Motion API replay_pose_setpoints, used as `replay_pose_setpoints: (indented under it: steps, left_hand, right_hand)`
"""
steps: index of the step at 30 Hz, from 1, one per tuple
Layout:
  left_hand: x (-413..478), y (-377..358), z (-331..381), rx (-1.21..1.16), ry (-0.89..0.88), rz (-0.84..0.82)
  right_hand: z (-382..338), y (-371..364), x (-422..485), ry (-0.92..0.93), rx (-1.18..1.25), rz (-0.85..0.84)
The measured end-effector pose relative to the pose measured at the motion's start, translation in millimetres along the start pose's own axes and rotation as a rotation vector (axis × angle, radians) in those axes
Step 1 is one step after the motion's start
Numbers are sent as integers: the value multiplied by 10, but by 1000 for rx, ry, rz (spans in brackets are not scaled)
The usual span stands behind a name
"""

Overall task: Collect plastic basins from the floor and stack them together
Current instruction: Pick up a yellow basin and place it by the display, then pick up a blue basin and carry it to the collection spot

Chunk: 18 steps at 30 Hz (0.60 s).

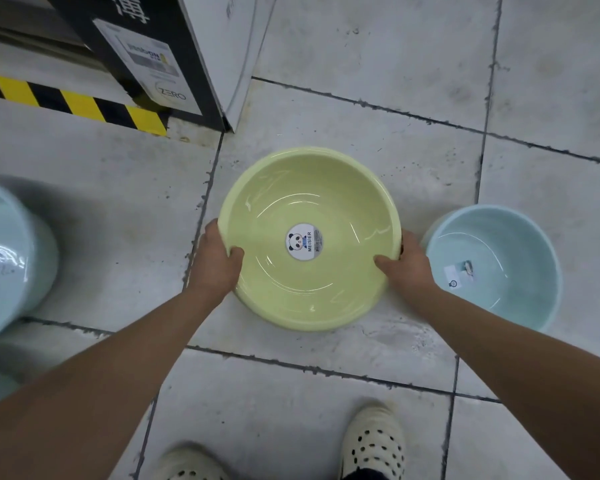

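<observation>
Left grip [219, 261] and right grip [407, 268] both grasp the yellow basin [309, 188] at opposite rim edges, thumbs inside. Basin upright, low over the floor [326, 375]; lifted or resting, cannot tell. Right blue basin [492, 268] just beside it, left blue basin [4, 258] well apart.

left hand [219, 263] and right hand [411, 268] bare, forearms bare to frame edge. Footwear: cream clogs with round vent holes, left clog [187, 466], right clog [374, 441]. dark strip [365, 475] behind right clog, probably a trouser hem.
</observation>
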State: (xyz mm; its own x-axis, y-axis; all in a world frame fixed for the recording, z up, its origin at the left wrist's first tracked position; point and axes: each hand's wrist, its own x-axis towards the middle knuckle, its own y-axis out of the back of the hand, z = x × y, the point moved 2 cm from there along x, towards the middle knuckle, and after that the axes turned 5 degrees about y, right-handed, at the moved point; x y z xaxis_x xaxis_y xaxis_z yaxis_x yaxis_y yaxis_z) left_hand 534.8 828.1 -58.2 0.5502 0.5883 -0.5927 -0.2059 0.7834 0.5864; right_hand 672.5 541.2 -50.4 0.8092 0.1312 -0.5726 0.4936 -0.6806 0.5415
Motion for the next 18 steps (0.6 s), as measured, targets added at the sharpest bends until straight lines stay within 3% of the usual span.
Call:
replay_pose_setpoints:
  steps: [5,9,14,18]
  left_hand:
    - [-31,39,-14,3,168,-64]
    - [-145,313,-6,-37,186,-107]
    - [-602,901,-20,-233,157,-16]
    - [-1083,1553,-80,-414,172,177]
  right_hand:
    - [-144,55,19,-2,-210,-85]
    - [-465,246,-172,154,-319,32]
    - [-1063,287,-591,306,-372,-118]
    - [-1767,54,-1033,365,-418,-253]
